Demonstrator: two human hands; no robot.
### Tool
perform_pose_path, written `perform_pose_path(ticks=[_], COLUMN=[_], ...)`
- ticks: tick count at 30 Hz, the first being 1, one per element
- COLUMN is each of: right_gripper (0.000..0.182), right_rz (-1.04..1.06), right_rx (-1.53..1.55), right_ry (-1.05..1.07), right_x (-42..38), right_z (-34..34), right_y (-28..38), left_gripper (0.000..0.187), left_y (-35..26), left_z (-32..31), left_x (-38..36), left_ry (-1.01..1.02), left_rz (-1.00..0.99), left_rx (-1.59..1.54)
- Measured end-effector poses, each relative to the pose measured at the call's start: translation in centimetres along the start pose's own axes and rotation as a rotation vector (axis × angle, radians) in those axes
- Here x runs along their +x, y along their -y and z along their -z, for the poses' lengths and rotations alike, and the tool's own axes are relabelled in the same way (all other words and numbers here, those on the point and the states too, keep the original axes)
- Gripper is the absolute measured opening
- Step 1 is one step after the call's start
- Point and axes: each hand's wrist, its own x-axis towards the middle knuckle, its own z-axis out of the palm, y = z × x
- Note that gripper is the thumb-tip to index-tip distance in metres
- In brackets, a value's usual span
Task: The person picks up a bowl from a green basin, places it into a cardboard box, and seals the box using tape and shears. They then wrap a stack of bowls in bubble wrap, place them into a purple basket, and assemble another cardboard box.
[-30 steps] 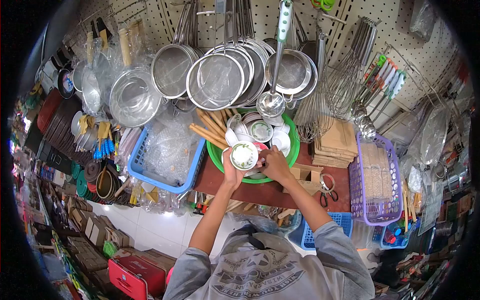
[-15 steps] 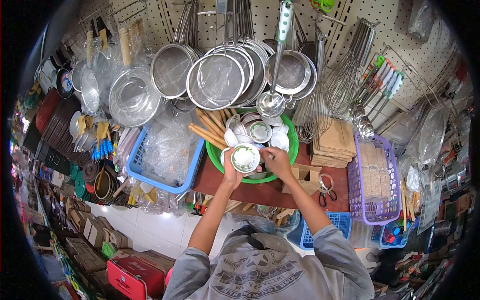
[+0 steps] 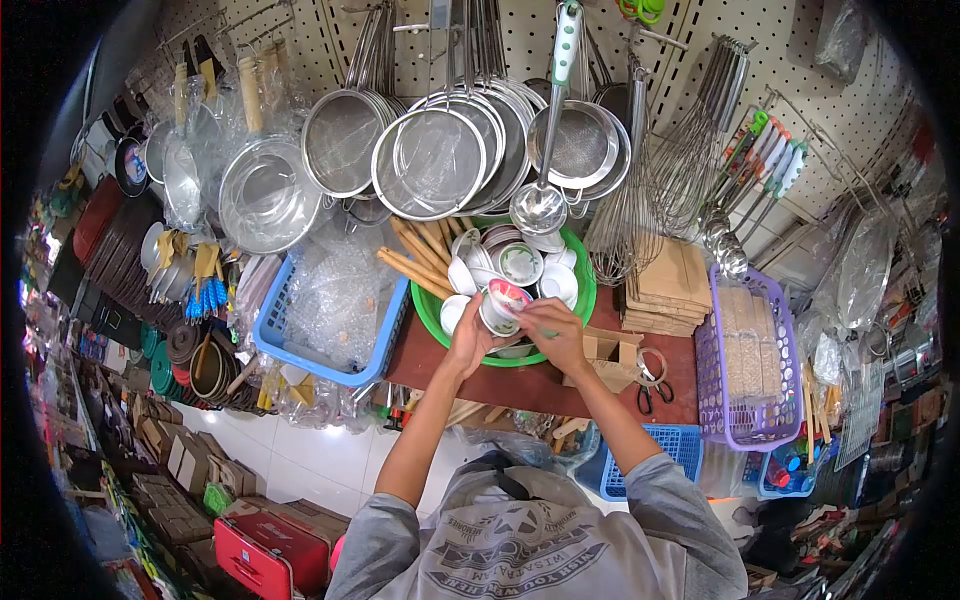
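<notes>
Cupping two small bowls over the green basin (image 3: 590,290), here's the left hand (image 3: 472,338), its fingers curled under and around the near left side. One bowl shows a red-and-white pattern, call it the red-patterned bowl (image 3: 508,294), and it sits against the green-patterned bowl (image 3: 493,320) at its near side. And the right hand (image 3: 560,335)! Fingers bent and close together, tips at the right edge of the bowls; whether they pinch the rim or only touch it, I cannot tell

Writing now: upside down across the grey shirt (image 3: 520,545) we can read "WISH YOU WERE HERE" in capitals, while the white script on the red case (image 3: 270,555), near left, is too small to make out

On to the count: two hands, two bowls between them, one green basin on the red-brown table (image 3: 440,372), more white bowls inside it, overlapping too much for a sure number. Wooden handles (image 3: 415,268) lean out at the far left of the basin. To its left, one blue basket (image 3: 330,372) of clear plastic; to its right, one open cardboard box (image 3: 607,350), one tape ring (image 3: 652,366), one pair of scissors (image 3: 645,400), then one purple basket (image 3: 708,400). Beyond the basin, one ladle (image 3: 540,208) hangs, white dots on its green handle
</notes>
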Motion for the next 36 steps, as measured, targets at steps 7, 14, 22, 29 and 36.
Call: perform_pose_path(ticks=[7, 14, 22, 29, 36], right_gripper=[0.023, 0.023, 0.031, 0.026, 0.022], right_rz=[0.141, -0.147, -0.376, -0.454, -0.457], right_rx=[-0.196, -0.071, -0.417, -0.598, -0.572], right_ry=[0.247, -0.072, 0.289, 0.5, 0.454], right_x=[0.2, 0.7, 0.4, 0.6, 0.3], right_z=[0.3, 0.4, -1.4, -1.5, -1.5], right_y=[0.8, 1.2, -0.9, -0.6, -0.7], left_gripper=[0.054, 0.045, 0.049, 0.051, 0.051], left_y=[1.0, 0.3, 0.5, 0.1, 0.6], left_z=[1.7, -0.2, 0.6, 0.0, 1.0], left_x=[0.8, -0.3, -1.1, -1.6, -1.2], left_ry=[-0.043, -0.131, -0.114, -0.136, -0.088], left_rz=[0.0, -0.122, -0.232, -0.236, -0.214], left_rx=[0.133, -0.027, -0.151, -0.158, -0.135])
